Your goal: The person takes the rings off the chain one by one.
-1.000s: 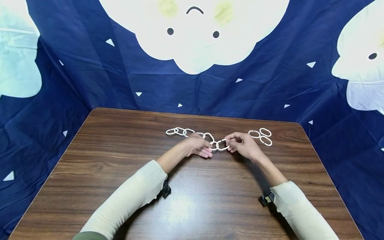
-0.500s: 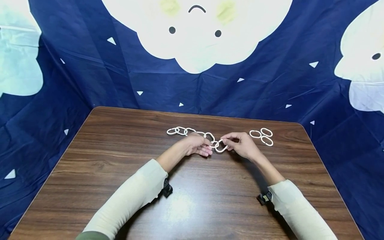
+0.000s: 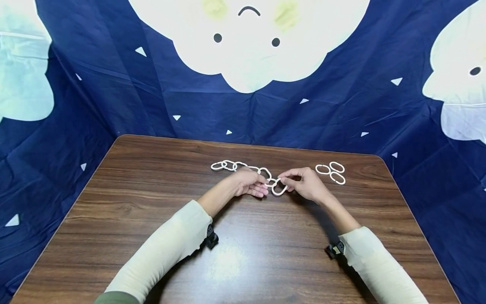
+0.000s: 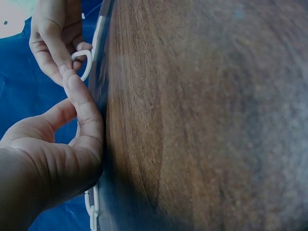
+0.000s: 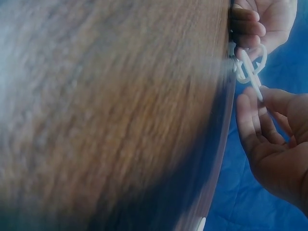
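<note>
A chain of white oval plastic links (image 3: 224, 164) lies across the back of the table, partly hidden behind my left hand (image 3: 248, 182). That hand pinches a link near the chain's right end between thumb and finger. My right hand (image 3: 303, 182) pinches the end link (image 3: 279, 194) between thumb and fingertips. In the right wrist view, this end link (image 5: 250, 70) stands tilted and crosses the link beside it. The left wrist view shows a curved white link (image 4: 88, 62) by the right hand's fingers.
Three loose white links lie to the right of my right hand: a left one (image 3: 322, 165), a back one (image 3: 337, 171) and a front one (image 3: 337, 183). The brown wooden table (image 3: 243, 266) ends at the back against a dark blue cloth (image 3: 205, 109).
My right hand has moved slightly left, toward the left hand. The end link has turned from lying sideways to a steeper tilt. My left hand has kept its grip.
</note>
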Tool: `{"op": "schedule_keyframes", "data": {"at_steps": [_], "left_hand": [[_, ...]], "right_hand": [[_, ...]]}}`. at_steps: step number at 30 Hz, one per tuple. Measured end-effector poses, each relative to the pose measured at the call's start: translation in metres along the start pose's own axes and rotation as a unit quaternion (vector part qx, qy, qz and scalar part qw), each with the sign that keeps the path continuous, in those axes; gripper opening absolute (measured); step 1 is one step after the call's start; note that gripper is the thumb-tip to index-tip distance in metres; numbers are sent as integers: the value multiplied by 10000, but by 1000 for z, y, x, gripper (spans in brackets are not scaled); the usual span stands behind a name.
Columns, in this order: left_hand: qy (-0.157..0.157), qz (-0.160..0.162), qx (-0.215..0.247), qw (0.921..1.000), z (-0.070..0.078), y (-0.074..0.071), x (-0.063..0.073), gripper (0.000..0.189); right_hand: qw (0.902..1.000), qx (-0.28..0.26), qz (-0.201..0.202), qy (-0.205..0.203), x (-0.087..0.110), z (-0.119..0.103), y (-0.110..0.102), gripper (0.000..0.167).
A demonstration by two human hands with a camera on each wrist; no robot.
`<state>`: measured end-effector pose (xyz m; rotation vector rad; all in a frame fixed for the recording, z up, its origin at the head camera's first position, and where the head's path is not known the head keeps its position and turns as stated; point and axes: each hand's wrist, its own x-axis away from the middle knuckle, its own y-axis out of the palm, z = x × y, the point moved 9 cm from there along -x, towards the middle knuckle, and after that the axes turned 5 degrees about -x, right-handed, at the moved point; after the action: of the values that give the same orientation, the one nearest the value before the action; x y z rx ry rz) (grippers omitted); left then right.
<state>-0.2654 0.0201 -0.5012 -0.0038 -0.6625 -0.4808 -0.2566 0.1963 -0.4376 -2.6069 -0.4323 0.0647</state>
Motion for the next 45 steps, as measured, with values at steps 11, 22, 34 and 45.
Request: {"op": "schedule_keyframes", "data": {"at_steps": [11, 22, 34, 45], "left_hand": [[9, -57, -86, 9999, 2, 2, 1, 19], [59, -52, -290, 9995, 0, 5, -2, 14], [69, 41, -297, 9995, 0, 5, 0, 12], [117, 88, -288, 9995, 1, 6, -1, 15]], "right_hand": [[10000, 44, -74, 45, 4, 2, -7, 18], [9994, 61, 86, 324, 7, 16, -20, 18], [9983, -294, 173, 481, 17, 28, -36, 22], [9927, -447, 522, 994, 32, 51, -62, 28]]}}
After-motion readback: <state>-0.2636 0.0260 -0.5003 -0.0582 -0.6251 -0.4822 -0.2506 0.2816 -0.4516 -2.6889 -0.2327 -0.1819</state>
